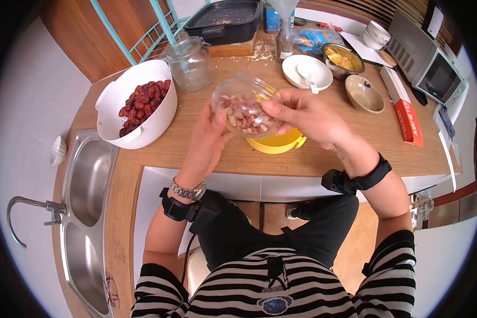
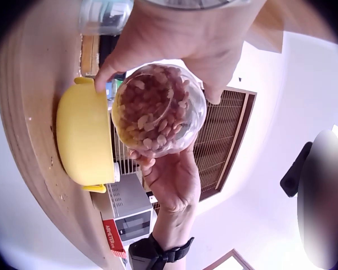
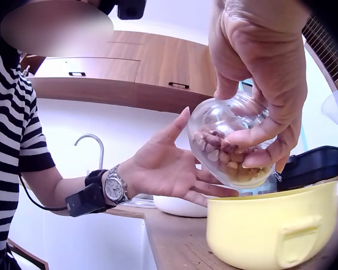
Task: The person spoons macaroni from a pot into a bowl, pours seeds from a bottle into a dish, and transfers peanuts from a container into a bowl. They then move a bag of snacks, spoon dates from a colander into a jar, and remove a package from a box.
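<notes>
A clear glass jar [image 1: 237, 87] with peanuts [image 1: 247, 115] in it lies tilted above the yellow bowl [image 1: 275, 146]. My right hand [image 1: 314, 115] grips the jar, thumb and fingers round its glass in the right wrist view. My left hand [image 1: 202, 143] is at the jar's left side, its fingers straight and the palm facing the jar [image 3: 205, 121]. Seen by the left wrist camera, the peanuts [image 2: 152, 109] lie heaped behind the glass, and the yellow bowl [image 2: 84, 135] stands on the counter beside and below.
A white basin [image 1: 161, 114] of red dates [image 1: 143, 103] stands left, by the sink [image 1: 87, 185]. Behind are an empty glass jar [image 1: 191, 66] and a black pan [image 1: 222, 21]. A white plate with a spoon [image 1: 307, 74], a beige bowl [image 1: 364, 94] and a red-white box [image 1: 403, 108] lie right.
</notes>
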Motion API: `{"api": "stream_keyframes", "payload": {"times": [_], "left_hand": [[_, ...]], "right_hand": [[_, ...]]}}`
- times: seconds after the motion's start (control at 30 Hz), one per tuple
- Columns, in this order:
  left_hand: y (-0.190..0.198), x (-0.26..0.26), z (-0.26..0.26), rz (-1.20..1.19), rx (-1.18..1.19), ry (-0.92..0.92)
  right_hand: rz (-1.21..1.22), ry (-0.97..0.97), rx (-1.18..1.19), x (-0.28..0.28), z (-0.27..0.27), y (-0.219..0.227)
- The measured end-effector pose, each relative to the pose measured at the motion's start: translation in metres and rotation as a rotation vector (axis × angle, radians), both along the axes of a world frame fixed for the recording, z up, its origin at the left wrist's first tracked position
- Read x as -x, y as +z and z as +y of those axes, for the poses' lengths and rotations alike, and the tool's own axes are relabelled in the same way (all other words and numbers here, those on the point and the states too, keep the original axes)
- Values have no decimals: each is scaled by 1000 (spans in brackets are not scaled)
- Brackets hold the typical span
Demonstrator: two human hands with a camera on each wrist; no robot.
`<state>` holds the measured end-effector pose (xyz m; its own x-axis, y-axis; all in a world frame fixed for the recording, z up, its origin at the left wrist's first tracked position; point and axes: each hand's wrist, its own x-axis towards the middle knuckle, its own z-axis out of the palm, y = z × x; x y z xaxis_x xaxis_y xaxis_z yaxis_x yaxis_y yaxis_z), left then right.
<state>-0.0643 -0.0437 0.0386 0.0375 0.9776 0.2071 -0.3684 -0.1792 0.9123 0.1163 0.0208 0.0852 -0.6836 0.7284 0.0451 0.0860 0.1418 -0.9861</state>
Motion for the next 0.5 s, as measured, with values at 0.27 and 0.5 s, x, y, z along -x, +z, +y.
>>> {"api": "stream_keyframes", "payload": {"times": [0.27, 0.5], "left_hand": [[-8, 0, 9, -114, -136, -58], [-5, -12, 7, -459, -18, -67]], "right_hand": [[56, -6, 65, 14, -2, 2], [106, 26, 31, 23, -10, -1]]}}
